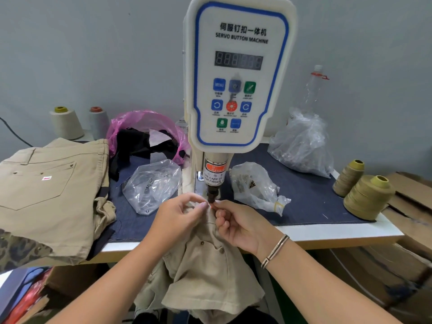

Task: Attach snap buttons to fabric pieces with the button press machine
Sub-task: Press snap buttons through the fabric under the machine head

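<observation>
Grey wall and a denim-covered worktop [304,202] frame a servo button machine [238,73], whose dark punch [211,195] points straight down at the fabric edge held beneath it. Both hands meet at the punch tip: the left hand [180,216], at 9 o'clock from it, pinches the beige garment [205,265] between thumb and fingertips; the right hand [236,223], at 3 o'clock, pinches the same edge, with a small reddish spot between the fingers, too small to identify. Each grip is narrow and closed on cloth. The garment trails toward 6 o'clock, off the worktop edge. Whichever hand steadies the pressing spot, both sit equally near, fingertips almost touching the punch. 2 clear bags [152,183] of what may be fasteners flank the machine.
</observation>
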`<state>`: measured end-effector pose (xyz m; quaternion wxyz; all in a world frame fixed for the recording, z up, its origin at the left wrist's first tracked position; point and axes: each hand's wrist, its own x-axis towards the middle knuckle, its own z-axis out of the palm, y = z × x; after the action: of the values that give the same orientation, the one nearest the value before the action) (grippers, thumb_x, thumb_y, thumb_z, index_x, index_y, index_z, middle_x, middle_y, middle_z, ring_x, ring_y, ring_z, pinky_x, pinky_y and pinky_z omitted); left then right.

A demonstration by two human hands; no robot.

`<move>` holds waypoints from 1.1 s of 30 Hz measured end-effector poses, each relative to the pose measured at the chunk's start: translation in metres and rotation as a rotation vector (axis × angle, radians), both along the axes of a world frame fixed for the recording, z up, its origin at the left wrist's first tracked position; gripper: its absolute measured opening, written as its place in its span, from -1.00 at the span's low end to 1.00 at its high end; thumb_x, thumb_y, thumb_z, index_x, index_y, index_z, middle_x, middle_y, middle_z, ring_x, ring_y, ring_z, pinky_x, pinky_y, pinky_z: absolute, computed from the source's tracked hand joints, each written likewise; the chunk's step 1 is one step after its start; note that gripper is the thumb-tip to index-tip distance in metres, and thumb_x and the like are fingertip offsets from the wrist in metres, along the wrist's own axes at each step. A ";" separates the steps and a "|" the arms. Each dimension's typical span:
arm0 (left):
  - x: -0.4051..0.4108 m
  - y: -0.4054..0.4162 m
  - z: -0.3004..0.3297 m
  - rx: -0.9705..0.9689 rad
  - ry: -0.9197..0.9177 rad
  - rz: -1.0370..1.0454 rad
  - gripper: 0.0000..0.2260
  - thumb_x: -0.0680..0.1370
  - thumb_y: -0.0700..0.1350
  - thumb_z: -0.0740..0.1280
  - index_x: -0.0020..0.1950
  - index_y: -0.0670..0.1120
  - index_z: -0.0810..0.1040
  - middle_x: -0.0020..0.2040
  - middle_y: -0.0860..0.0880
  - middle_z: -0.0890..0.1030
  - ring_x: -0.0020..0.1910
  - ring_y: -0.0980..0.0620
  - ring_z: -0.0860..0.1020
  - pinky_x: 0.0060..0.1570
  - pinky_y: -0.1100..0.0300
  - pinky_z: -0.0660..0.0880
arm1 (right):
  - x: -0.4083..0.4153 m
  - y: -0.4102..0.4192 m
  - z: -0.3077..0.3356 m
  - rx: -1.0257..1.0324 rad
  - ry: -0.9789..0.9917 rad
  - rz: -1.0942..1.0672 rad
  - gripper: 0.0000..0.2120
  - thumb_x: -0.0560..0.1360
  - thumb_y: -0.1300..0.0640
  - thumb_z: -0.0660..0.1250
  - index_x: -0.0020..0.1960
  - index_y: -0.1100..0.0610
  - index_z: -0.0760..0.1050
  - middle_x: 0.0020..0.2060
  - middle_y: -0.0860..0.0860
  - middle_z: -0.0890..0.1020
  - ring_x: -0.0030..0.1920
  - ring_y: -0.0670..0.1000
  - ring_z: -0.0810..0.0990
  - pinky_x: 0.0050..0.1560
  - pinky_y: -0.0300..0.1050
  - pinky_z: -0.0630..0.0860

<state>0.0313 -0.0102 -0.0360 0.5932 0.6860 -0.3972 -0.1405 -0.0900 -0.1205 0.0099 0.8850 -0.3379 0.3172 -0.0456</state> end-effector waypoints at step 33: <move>0.015 0.012 0.004 0.197 -0.078 0.026 -0.85 0.52 -0.09 0.38 -0.15 0.18 0.62 -0.47 0.02 0.57 -0.47 0.15 0.44 -0.37 0.26 0.33 | -0.008 0.023 0.015 0.307 -0.102 -0.111 -0.85 0.26 0.36 0.32 -0.17 0.28 0.48 -0.59 0.00 0.42 -0.65 -0.11 0.42 -0.64 -0.41 0.31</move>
<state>0.0458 0.0022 -0.0316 0.5090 0.7509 -0.3953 -0.1445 -0.0979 -0.0975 0.0254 0.9372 -0.1780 0.2933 -0.0625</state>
